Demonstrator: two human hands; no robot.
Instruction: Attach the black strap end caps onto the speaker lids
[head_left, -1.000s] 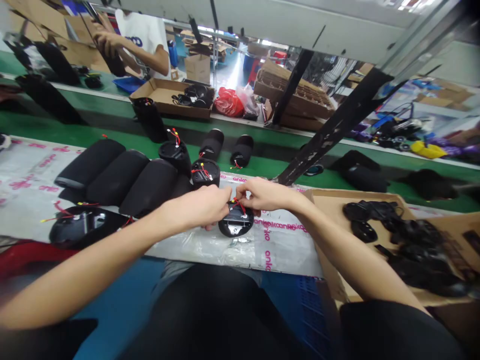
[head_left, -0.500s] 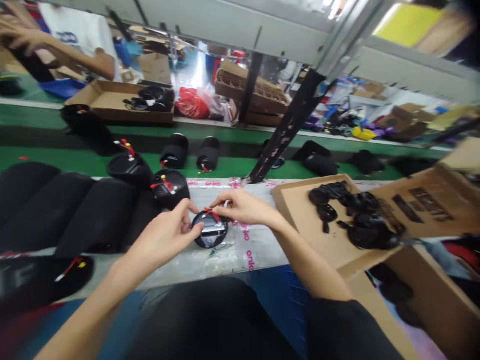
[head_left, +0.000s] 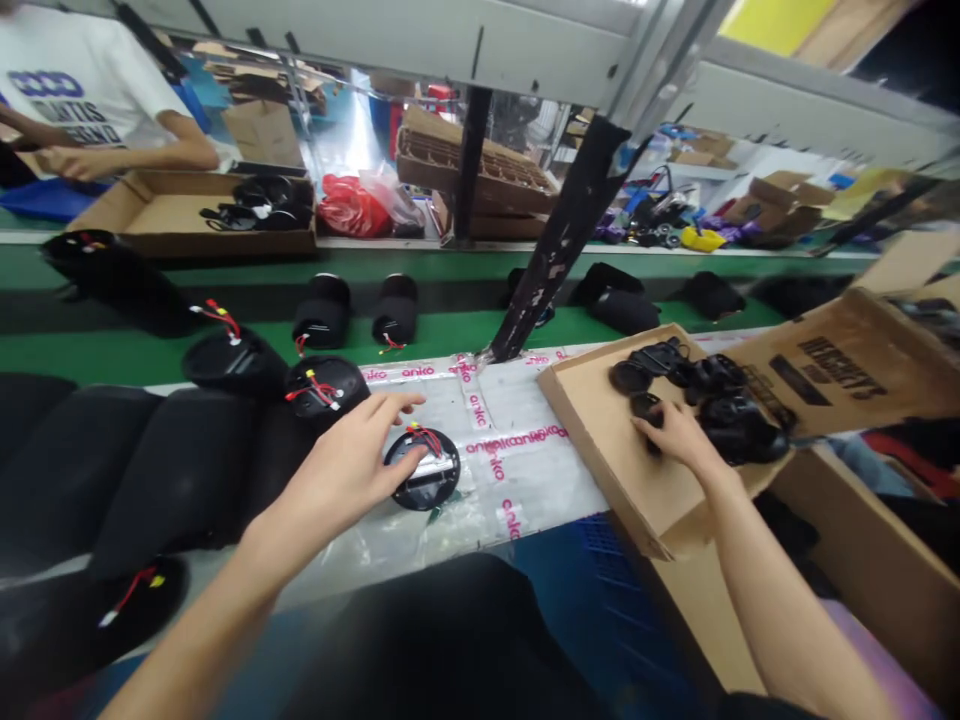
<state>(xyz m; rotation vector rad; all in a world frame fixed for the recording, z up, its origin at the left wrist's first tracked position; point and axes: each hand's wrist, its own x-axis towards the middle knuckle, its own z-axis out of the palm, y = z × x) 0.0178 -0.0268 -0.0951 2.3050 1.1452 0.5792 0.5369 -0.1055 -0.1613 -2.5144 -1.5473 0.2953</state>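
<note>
A round black cap with red wires [head_left: 425, 470] lies on clear plastic sheeting [head_left: 510, 470] printed with pink letters. My left hand [head_left: 346, 470] rests beside it, fingers spread and curled over its left rim. My right hand [head_left: 670, 436] reaches into a shallow cardboard box [head_left: 600, 440] on the right and touches a small black part [head_left: 645, 407] at the edge of a heap of black parts [head_left: 716, 405]; its fingertips are hidden.
Black cylindrical speaker bodies [head_left: 150, 450] lie in a row at left, two with wired ends [head_left: 324, 385] facing up. More speakers [head_left: 352, 305] ride on the green conveyor [head_left: 112, 350]. A co-worker in a white shirt [head_left: 82, 90] stands opposite behind another box [head_left: 180, 215].
My right hand let go of the red wires on the cap and moved right into the cardboard box. My left hand stays at the cap. The view swung right.
</note>
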